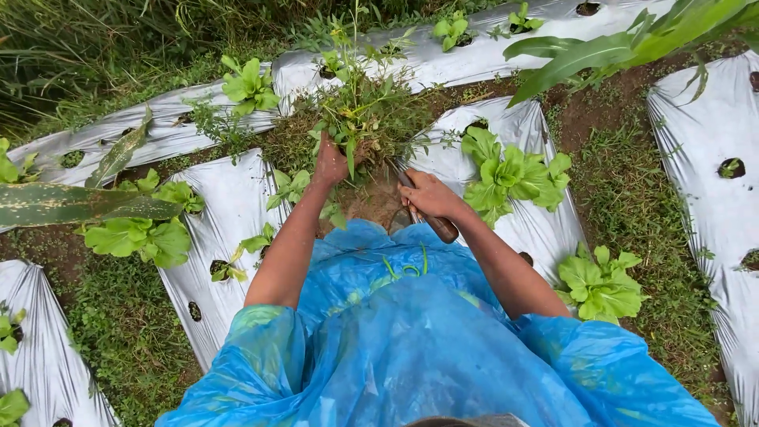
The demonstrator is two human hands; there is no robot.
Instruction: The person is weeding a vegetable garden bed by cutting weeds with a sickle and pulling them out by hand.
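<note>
The left hand [330,162] clenched a clump of weeds [360,111]. The right hand [427,196] gripped a wooden-handled tool [439,227] beside it.

weeds [360,111] between sheets [229,213], lettuce [510,175] right

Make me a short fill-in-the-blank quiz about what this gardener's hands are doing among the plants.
1. The left hand grips a clump of ____.
2. The right hand holds a tool by its wooden handle, shut in a firm ____.
3. The beds are covered in silvery plastic ____ with planting holes.
4. The person wears a ____ plastic raincoat.

Missing words: weeds; grip; mulch sheeting; blue
</note>
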